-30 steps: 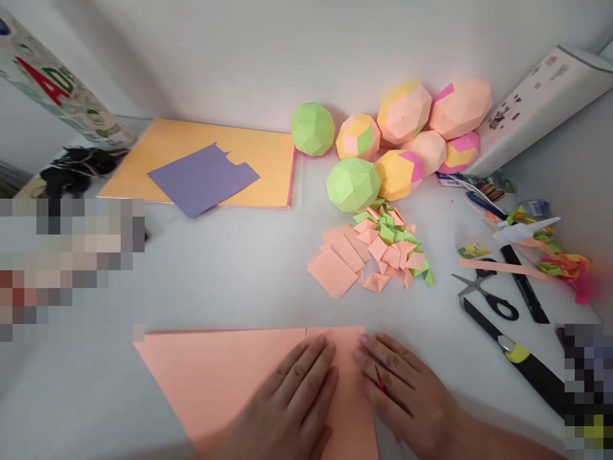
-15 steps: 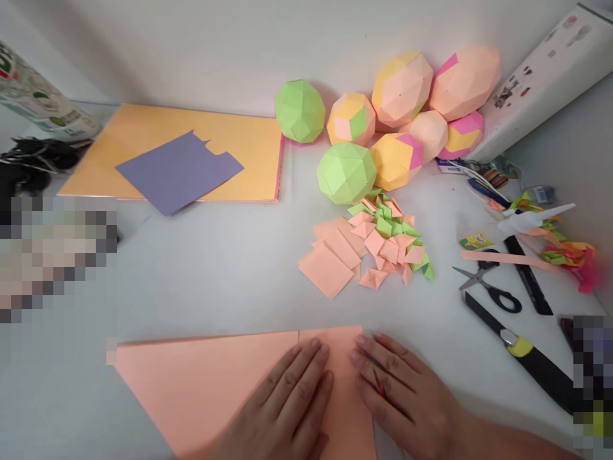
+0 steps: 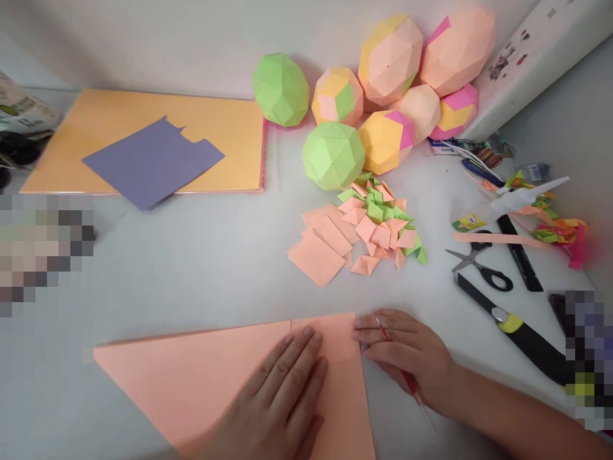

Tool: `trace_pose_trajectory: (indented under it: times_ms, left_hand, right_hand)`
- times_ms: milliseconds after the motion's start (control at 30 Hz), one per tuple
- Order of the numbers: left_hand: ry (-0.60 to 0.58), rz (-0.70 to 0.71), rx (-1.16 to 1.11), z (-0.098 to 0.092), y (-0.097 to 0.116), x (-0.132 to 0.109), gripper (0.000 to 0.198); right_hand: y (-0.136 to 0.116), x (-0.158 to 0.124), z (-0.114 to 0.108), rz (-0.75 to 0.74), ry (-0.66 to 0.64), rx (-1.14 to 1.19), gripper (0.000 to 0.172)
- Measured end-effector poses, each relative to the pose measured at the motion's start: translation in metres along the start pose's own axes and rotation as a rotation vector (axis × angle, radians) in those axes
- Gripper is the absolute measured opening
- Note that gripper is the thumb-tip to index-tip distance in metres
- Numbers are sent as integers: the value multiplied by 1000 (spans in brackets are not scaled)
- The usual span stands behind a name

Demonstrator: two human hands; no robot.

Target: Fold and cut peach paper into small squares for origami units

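A large sheet of peach paper (image 3: 191, 370), folded over into a slanted shape, lies at the front of the table. My left hand (image 3: 282, 390) rests flat on it with the fingers stretched out, just right of a short upright slit or edge line at the top. At the paper's upper right corner, my right hand (image 3: 421, 358) touches the right edge with its fingertips. A thin red stick with a fine pointed tip (image 3: 410, 383) is tucked in that hand, running from above the fingers down past the palm. The paper's lower part is out of frame.
Faceted paper balls (image 3: 332, 156) stand at the back, near small folded peach and green pieces (image 3: 378, 223) and peach squares (image 3: 316, 259). Purple paper (image 3: 153, 163) lies on yellow sheets (image 3: 57, 166). Scissors (image 3: 493, 278), a utility knife (image 3: 531, 345) and a glue bottle (image 3: 507, 204) lie right.
My right hand has turned and drawn its fingers together at the paper's right edge, so more of the red stick shows. My left hand stays flat on the paper. The view has shifted slightly.
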State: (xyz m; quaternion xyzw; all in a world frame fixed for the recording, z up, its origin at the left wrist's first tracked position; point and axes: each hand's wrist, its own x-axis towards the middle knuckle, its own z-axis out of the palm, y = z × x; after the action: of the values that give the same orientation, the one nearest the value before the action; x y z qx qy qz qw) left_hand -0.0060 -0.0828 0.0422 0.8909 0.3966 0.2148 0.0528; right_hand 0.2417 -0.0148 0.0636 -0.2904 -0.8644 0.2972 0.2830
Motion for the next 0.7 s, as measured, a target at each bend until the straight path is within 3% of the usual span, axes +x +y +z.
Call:
trace_pose_trajectory:
  times_ms: [133, 367, 700]
  left_hand:
    - [-111, 25, -1, -9, -1, 3, 38]
    - [-1, -43, -87, -1, 5, 1, 39]
    - [-52, -39, -124, -6, 5, 2, 35]
  right_hand:
    - [-2, 1, 2, -19, 25, -20, 17]
    - [-5, 2, 5, -7, 82, -17, 18]
    - [-4, 1, 7, -46, 98, -33, 18]
